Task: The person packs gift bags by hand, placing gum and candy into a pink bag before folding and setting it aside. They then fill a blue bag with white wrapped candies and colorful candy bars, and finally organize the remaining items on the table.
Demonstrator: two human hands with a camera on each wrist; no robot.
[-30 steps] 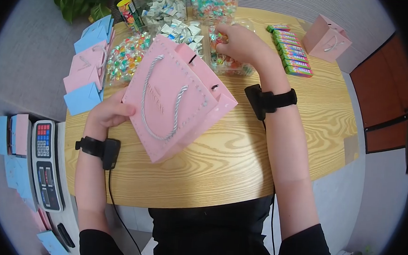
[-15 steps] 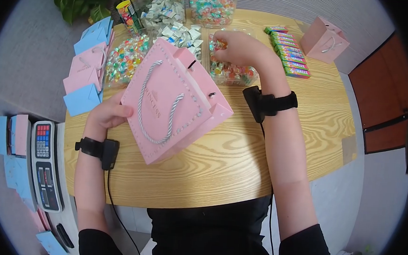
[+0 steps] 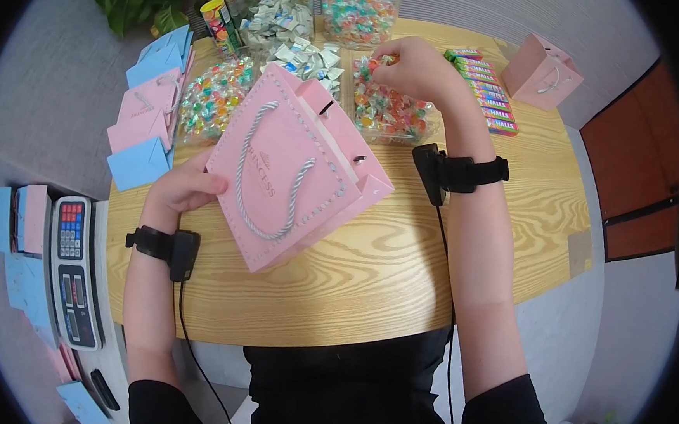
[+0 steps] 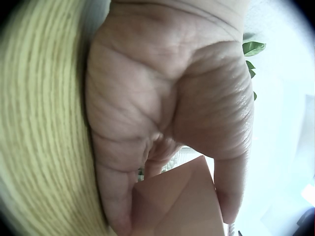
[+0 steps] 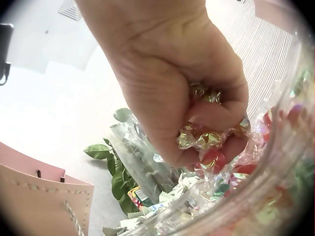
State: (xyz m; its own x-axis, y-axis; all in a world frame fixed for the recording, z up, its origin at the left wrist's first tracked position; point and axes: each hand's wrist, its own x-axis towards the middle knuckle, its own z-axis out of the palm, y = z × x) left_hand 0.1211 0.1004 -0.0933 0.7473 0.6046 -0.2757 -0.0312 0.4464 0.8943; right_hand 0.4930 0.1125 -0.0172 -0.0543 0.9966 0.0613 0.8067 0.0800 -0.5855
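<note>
My left hand grips the side of a pink gift bag, thumb on its front panel; the left wrist view shows the bag's folded pink side between thumb and fingers. The bag tilts over the table, its mouth toward the upper right, with grey rope handles and "PRINCESS" lettering. My right hand is over a clear tub of wrapped candies. In the right wrist view its curled fingers hold several candies in shiny wrappers, one of them red, close above the others in the tub.
Tubs of white packets and of colourful candies stand left of the right hand's tub, another candy tub behind. Halls packs and a small pink bag are at right. Flat blue and pink bags line the left edge.
My right hand has lifted a little and shifted right over the tub, with candies in its fingers. The left hand and the pink bag have stayed nearly in place.
</note>
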